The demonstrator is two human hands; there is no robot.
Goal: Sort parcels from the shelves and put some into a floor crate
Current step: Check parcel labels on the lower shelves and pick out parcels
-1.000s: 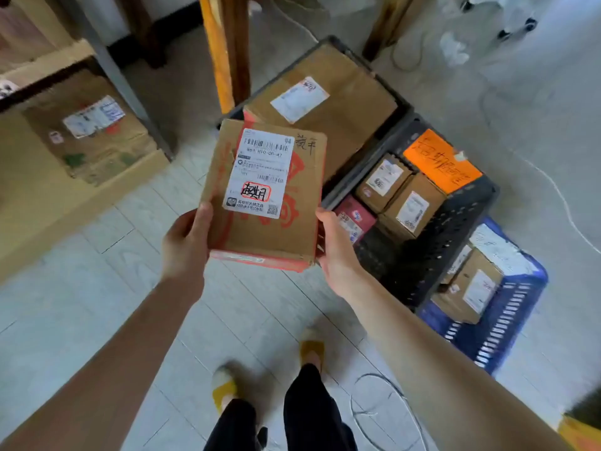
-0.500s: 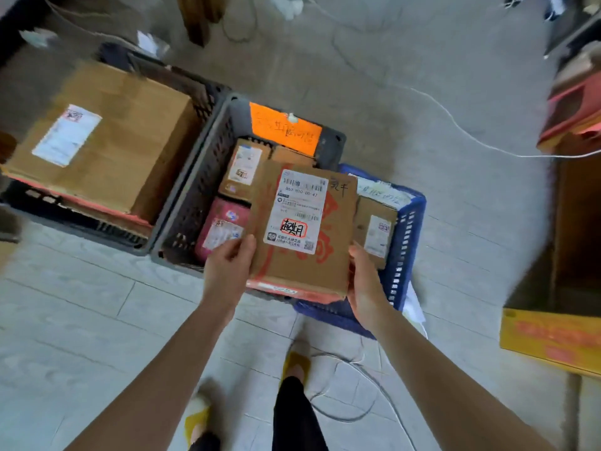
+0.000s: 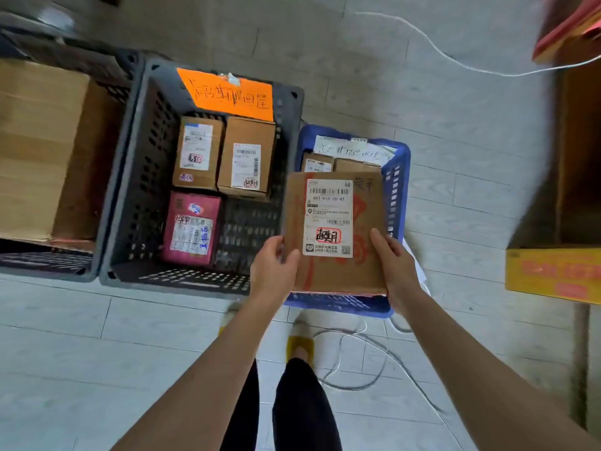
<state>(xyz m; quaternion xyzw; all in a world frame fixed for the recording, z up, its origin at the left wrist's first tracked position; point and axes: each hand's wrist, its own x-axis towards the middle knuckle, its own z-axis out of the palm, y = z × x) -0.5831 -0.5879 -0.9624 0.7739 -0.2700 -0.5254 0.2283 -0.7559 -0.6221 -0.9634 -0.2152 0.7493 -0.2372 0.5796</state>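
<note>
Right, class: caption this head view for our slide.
Sorting parcels: left hand and right hand hold a parcel over the blue crate.

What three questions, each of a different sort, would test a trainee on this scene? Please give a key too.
1. True or false: the left hand and the right hand both hold the parcel.
2. The parcel hangs mostly over: A) the grey crate; B) the blue crate; C) a table.
3. How many parcels show in the grey crate?
Key: 1 true; 2 B; 3 three.
</note>
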